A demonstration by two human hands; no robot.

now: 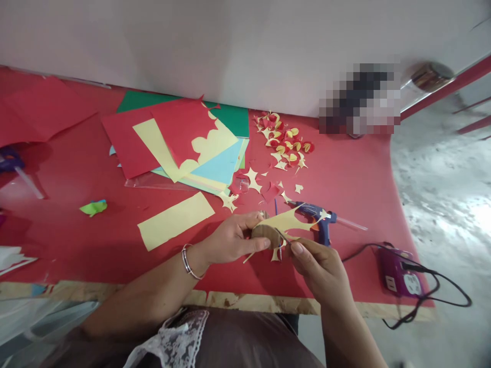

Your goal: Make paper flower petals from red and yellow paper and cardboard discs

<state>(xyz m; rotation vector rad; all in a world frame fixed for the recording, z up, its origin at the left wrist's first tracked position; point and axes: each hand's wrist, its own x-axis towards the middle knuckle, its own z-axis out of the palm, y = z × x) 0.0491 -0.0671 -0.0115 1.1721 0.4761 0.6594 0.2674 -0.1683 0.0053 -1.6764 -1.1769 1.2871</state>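
Near the table's front, my left hand (238,237) pinches a round brown disc (267,235) against a cut-out piece of yellow paper (293,221). Scalloped curves run along that paper's edge. My right hand (320,268) is closed on a slim dark stick-like tool (284,237), whose exact kind I cannot make out; its tip meets the disc's edge. Behind the hands lies a blue glue gun (316,212) with a clear glue stick in its back. A thin blue object shows partly beneath the paper.
Stacked coloured sheets (180,138) lie at the back, with a yellow strip (175,221) in front. Red and yellow scraps (284,140) cover the back right. A purple power box (401,271) with a black cord sits at the right edge. Another glue gun (15,163) lies far left.
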